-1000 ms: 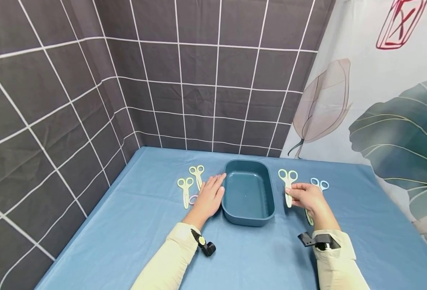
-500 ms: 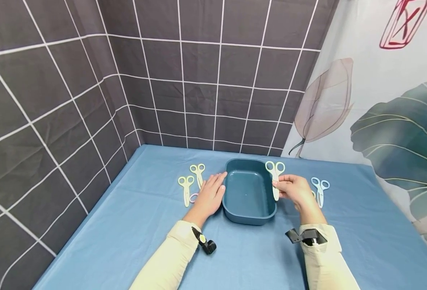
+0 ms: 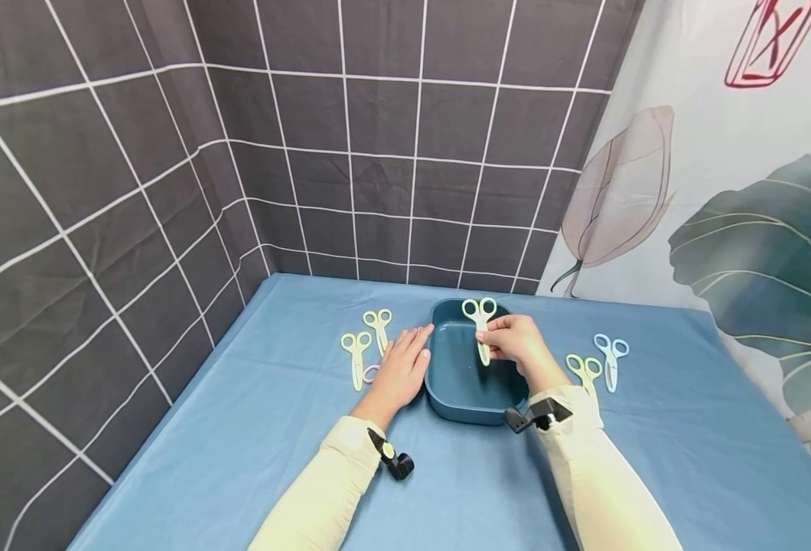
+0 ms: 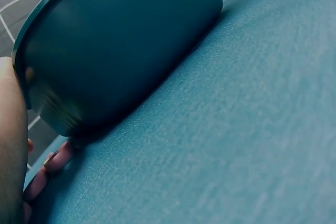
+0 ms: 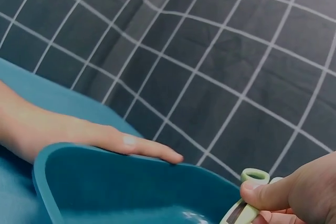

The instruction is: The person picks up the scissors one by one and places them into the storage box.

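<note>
My right hand point(image 3: 519, 346) pinches a pair of pale green scissors point(image 3: 482, 330) between thumb and fingers, handle rings up and blades down. The scissors hang over the inside of a blue-green rectangular box point(image 3: 470, 414). In the right wrist view, the thumb presses on the scissors point(image 5: 242, 212) beside a green ring. My left hand point(image 3: 402, 370) lies along the box's left side, its fingers straight against the rim. Left of that hand are two yellow-green scissors point(image 3: 356, 358) point(image 3: 379, 327) and a pink-ringed pair point(image 3: 371, 373), mostly hidden by the hand.
Right of the box lie light blue scissors point(image 3: 610, 360) and yellow-green scissors point(image 3: 585, 370), the latter partly covered by the right sleeve. A blue cloth point(image 3: 240, 428) covers the table. A dark gridded curtain point(image 3: 378, 184) stands behind and at the left.
My right hand has carried the pale green scissors left, from the cloth right of the box to above its inside. The left hand has stayed at the box's side.
</note>
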The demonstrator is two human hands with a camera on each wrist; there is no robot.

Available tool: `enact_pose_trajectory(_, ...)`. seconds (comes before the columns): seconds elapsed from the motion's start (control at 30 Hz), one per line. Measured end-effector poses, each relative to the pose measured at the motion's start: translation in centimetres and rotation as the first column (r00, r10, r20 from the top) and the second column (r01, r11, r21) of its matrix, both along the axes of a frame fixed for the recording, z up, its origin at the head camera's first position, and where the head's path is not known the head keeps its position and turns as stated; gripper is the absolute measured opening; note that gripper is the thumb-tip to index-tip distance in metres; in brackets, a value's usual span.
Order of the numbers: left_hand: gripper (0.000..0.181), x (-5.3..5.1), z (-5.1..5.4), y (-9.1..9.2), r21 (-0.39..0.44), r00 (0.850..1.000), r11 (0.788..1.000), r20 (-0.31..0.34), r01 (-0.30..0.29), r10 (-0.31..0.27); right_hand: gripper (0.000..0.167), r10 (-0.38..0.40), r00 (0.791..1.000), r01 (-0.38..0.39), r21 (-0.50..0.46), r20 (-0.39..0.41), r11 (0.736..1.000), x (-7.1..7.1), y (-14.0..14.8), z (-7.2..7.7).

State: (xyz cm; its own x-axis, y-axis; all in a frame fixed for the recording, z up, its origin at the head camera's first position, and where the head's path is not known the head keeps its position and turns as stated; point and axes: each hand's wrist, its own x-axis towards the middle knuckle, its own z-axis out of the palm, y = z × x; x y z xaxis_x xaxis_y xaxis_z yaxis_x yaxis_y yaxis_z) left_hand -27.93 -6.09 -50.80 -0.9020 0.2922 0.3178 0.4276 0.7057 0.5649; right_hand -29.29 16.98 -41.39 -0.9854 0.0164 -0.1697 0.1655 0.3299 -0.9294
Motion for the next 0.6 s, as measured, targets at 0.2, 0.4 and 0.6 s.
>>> enact_pose_trajectory(0.2, 0.050, 0.1, 0.1, 0.0, 0.005, 1.000, 1.000, 0.002, -0.007, 0.007, 0.022, 0.014, 0.999, -0.014, 0.000, 0.035, 1.000, -1.1, -1.8, -0.2)
enact_pose_trajectory(0.4, 0.050, 0.1, 0.2, -0.1, 0.003, 1.000, 1.000, -0.002, -0.012, 0.012, 0.016, 0.016, 0.996, -0.019, 0.035, 0.086, 0.999, -1.8, -2.8, -0.7)
enact_pose_trajectory(0.6, 0.050, 0.2, 0.5, 0.0, 0.011, 1.000, 1.000, 0.002, -0.006, 0.006, 0.015, 0.010, 0.989, -0.015, 0.031, 0.148, 0.999, -2.4, -3.6, -2.0)
